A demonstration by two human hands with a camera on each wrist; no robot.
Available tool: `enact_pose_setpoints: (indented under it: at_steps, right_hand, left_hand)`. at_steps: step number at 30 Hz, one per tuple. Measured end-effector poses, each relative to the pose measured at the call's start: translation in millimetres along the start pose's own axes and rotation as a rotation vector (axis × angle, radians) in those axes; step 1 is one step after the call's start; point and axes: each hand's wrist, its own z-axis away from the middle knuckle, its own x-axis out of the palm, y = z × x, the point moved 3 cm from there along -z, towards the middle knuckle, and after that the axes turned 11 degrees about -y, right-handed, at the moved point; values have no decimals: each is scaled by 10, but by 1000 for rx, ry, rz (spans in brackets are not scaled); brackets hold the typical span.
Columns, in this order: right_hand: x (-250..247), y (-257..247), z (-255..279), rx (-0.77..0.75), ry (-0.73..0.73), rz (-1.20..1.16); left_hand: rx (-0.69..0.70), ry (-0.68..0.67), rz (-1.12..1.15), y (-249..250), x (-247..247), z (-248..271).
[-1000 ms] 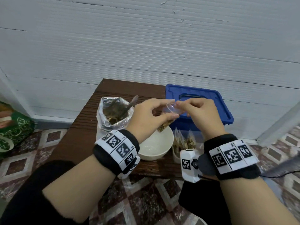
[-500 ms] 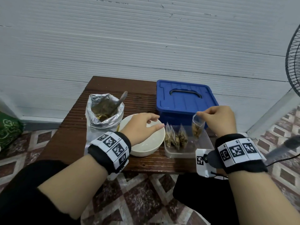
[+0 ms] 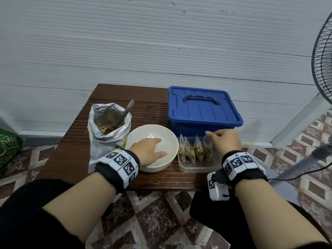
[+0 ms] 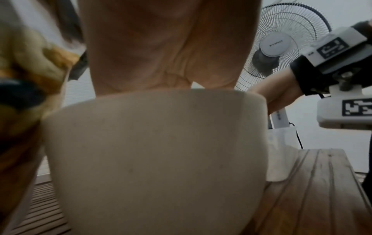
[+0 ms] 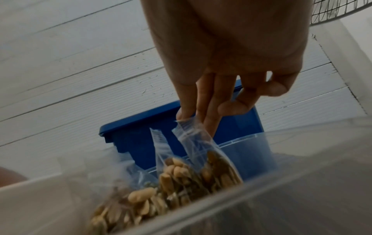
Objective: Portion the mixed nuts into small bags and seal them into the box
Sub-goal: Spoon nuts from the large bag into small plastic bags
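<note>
- Clear plastic tray (image 3: 197, 168) sits at the front right edge of the dark wooden worktop (image 3: 75, 151), just in front of the closed blue box (image 3: 203, 106).
- Four small bags of mixed nuts stand upright in a row inside the tray, toward its left side.
- Right hand (image 3: 224, 141) is over the tray; its fingers (image 5: 209, 111) pinch the top edge of the rightmost small bag (image 3: 208, 149), whose bottom is down in the tray beside the others.
- Left hand (image 3: 147, 150) lies over the white bowl (image 3: 168, 139) at the front middle of the worktop, fingers straight and relaxed, grasping nothing; wrist crosses the bowl's near rim.
- Foil bag of nuts (image 3: 109, 128) stands open left of the bowl, touching it, with a spoon (image 3: 128, 108) handle sticking out of its mouth.
- Standing fan (image 3: 321, 56) is off the worktop's right edge.
</note>
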Motion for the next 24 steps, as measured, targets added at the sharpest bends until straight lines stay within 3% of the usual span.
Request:
enact_pose_setpoints:
  at_steps: [4, 11, 17, 20, 24]
  right_hand:
    - [22, -25, -16, -18, 13, 10]
    - [84, -72, -27, -54, 46, 60]
    - [10, -233, 95, -89, 107, 155]
    - [-14, -351, 166, -181, 131, 178]
    - [24, -573, 313, -410, -58, -76]
  left_hand:
    - [-15, -50, -125, 15, 85, -12]
    - [30, 98, -68, 126, 56, 18]
    - [132, 313, 351, 90, -92, 75]
    - [229, 398, 482, 147, -208, 166]
    - [357, 442, 709, 234, -283, 266]
